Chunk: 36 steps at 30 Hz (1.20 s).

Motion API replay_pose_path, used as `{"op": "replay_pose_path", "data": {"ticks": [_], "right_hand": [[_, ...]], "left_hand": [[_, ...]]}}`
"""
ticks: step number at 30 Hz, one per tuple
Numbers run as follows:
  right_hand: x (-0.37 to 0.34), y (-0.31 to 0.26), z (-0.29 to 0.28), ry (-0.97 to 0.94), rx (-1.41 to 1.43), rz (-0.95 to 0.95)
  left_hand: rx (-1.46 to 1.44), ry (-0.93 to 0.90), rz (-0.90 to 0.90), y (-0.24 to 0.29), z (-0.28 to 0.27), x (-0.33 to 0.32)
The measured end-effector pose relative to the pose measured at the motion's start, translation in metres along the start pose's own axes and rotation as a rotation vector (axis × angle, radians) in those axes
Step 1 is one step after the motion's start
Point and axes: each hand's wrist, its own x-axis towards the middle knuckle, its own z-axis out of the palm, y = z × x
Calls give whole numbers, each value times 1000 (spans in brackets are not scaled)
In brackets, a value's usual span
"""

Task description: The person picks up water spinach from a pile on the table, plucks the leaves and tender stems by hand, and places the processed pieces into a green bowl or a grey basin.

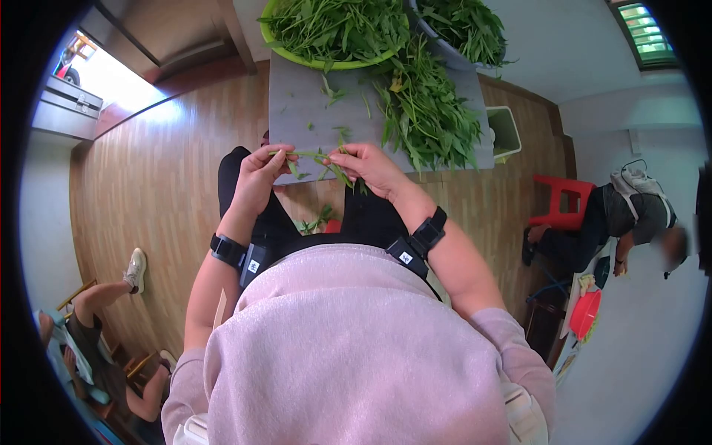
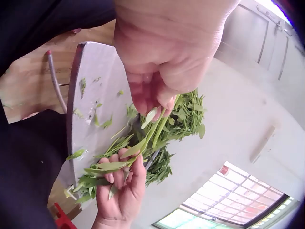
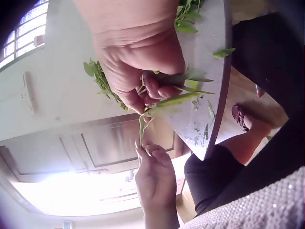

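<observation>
Above the near edge of the grey table (image 1: 297,96), my left hand (image 1: 256,179) pinches one end of a thin green water spinach stem (image 1: 304,154) between thumb and fingertips. My right hand (image 1: 374,170) pinches the same stem farther along, with narrow leaves hanging out of its curled fingers. In the right wrist view the stem (image 3: 141,128) spans the short gap between both sets of fingertips. A large heap of leafy water spinach (image 1: 430,111) lies on the table just beyond my right hand.
At the table's back stand a yellow-green basin (image 1: 326,65) and a grey basin (image 1: 445,55), both piled with greens. Leaf scraps (image 1: 334,95) dot the tabletop. A pale bin (image 1: 504,133) stands right of it. A red stool (image 1: 560,202) and seated people are farther off.
</observation>
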Motion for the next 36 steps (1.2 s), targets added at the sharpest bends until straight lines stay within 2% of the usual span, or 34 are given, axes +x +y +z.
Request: {"op": "replay_pose_path", "data": {"ticks": [2,4,5,7,10,13,14,17,20,23,25,26,28,32,34,35,36], "right_hand": [[-1,6,-1,27,42,-16],[2,11,-4,150,38,-29],[6,14,-10,148,35,-51],[6,22,-28,311,222,-92],[-6,27,-56,323,298,-125],[-19,38,-71,358,243,-126],[-22,41,-73,358,252,-140],[-34,46,-77,434,226,-126],[-47,47,-78,461,234,-83],[-50,59,-84,435,230,-32],[-53,65,-84,406,278,-85],[-55,66,-85,422,288,-59],[-57,51,-88,401,229,-85],[-47,24,-83,452,65,-115],[-29,22,-92,558,-414,-211],[-19,17,-95,557,-413,-204],[-9,8,-97,627,-617,-206]], "left_hand": [[78,9,-12,-2,5,-1],[171,25,-8,-5,8,0],[135,44,-17,-3,11,-1],[2,95,85,-3,6,4],[12,134,125,5,-4,8],[89,165,234,39,-5,29],[223,213,342,57,-3,43],[360,320,687,136,33,79],[435,369,891,193,67,121],[407,276,895,204,74,186],[1015,239,911,184,70,213],[1010,226,882,168,67,214],[1288,192,893,134,66,214],[1243,162,872,122,61,200],[1218,186,909,122,57,192],[1196,207,956,122,55,186],[1167,243,984,122,58,174]]}}
